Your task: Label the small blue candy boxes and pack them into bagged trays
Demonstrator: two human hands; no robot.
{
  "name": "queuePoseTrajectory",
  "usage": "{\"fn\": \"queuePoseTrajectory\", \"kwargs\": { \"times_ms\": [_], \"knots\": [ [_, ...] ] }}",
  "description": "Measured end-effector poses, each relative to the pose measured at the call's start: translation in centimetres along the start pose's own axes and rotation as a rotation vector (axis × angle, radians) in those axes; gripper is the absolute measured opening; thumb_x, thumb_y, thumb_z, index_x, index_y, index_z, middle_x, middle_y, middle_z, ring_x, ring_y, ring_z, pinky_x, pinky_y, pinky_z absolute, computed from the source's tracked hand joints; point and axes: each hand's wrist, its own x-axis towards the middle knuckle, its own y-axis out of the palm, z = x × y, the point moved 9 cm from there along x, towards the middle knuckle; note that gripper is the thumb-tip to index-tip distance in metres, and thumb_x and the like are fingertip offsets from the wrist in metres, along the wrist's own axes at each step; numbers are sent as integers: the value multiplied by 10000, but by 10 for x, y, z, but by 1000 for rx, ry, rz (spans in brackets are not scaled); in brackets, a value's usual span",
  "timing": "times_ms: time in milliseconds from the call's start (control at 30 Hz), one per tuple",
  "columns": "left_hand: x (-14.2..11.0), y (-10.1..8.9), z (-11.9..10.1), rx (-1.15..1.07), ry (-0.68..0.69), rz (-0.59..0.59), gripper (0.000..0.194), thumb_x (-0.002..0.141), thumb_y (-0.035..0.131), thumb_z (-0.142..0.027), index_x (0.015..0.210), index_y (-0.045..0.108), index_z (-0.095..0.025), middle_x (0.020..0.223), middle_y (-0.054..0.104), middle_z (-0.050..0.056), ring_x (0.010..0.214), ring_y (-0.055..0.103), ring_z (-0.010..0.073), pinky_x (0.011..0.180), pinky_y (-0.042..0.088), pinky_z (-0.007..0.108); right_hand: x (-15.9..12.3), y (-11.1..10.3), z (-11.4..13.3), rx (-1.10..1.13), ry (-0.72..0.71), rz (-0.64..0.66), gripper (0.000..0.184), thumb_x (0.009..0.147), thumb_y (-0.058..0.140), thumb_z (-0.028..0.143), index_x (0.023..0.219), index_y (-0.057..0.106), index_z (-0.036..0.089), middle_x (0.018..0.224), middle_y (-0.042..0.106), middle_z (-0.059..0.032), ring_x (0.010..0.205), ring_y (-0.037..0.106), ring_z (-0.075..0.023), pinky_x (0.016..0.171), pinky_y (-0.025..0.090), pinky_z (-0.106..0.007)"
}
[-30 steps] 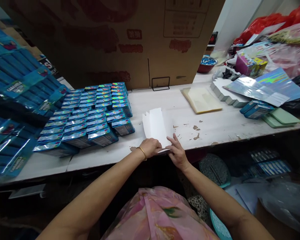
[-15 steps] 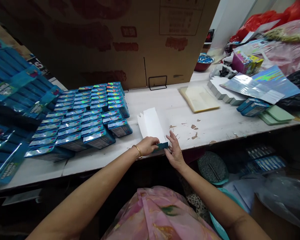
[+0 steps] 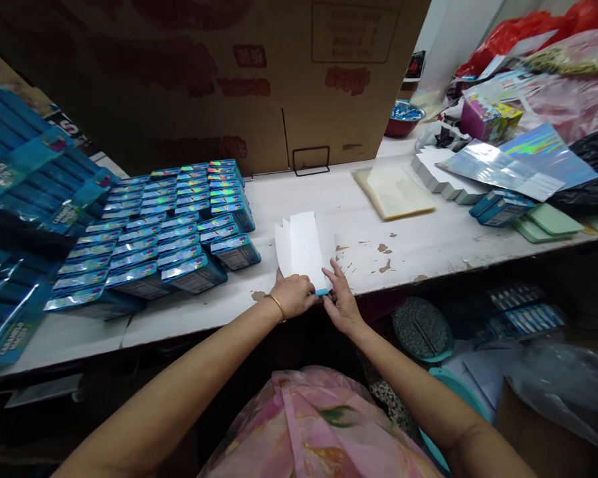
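Note:
An unfolded carton (image 3: 306, 245), white on the inside, lies at the table's front edge, with a strip of blue showing at its near end. My left hand (image 3: 296, 295), with a gold bangle at the wrist, has its fingers curled over the carton's near left end and grips it there. At the near right corner, my right hand (image 3: 343, 302) is open. Its fingers are spread and its thumb sits low beside the blue strip. The undersides of both hands' fingertips are partly hidden.
Rows of filled blue boxes (image 3: 179, 229) stand to the left. A large cardboard box (image 3: 204, 86) rises behind. To the right are a stack of clear plastic sheets (image 3: 398, 192), white card pieces (image 3: 448, 179) and two blue boxes (image 3: 501, 207). A bowl (image 3: 403, 119) stands farther back.
The blue flap at the carton's near end has tipped down, so less of its face shows. My left hand has slid slightly nearer; my right fingers have come in closer to the carton.

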Motion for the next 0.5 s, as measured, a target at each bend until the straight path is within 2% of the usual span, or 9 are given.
{"fn": "queuePoseTrajectory", "kwargs": {
  "times_ms": [100,200,300,400,500],
  "knots": [
    [-2,-1,-1,64,-17,23,195,730,519,-247,902,603,-207,942,629,82,909,574,277,864,255,555,3,0,2,-3,-1,2,688,694,393,20,1330,258,247,1429,160,-75,1276,249,-212,982,327,-432],
    [-1,3,-1,97,-65,90,215,693,500,-132,867,611,-191,885,653,92,863,593,275,846,251,570,4,3,6,35,-20,23,700,676,405,23,1327,260,234,1428,163,-72,1297,192,-197,1014,286,-419],
    [1,7,-2,93,-116,190,222,666,511,-132,844,628,-196,878,660,106,863,588,289,798,289,576,3,6,6,86,-17,63,733,652,431,31,1331,250,242,1428,166,-64,1307,156,-196,1038,235,-421],
    [1,9,1,86,-177,264,225,674,519,-153,852,641,-216,912,658,110,888,580,290,794,307,571,3,5,2,158,20,111,725,693,459,79,1348,204,258,1432,158,-59,1306,163,-191,1018,277,-401],
    [-8,13,4,26,-196,321,215,714,517,-249,881,649,-220,914,662,106,879,589,266,790,379,475,9,-5,-3,192,47,188,699,748,534,229,1354,188,271,1445,104,-54,1312,136,-200,1003,297,-400]
  ]
}}
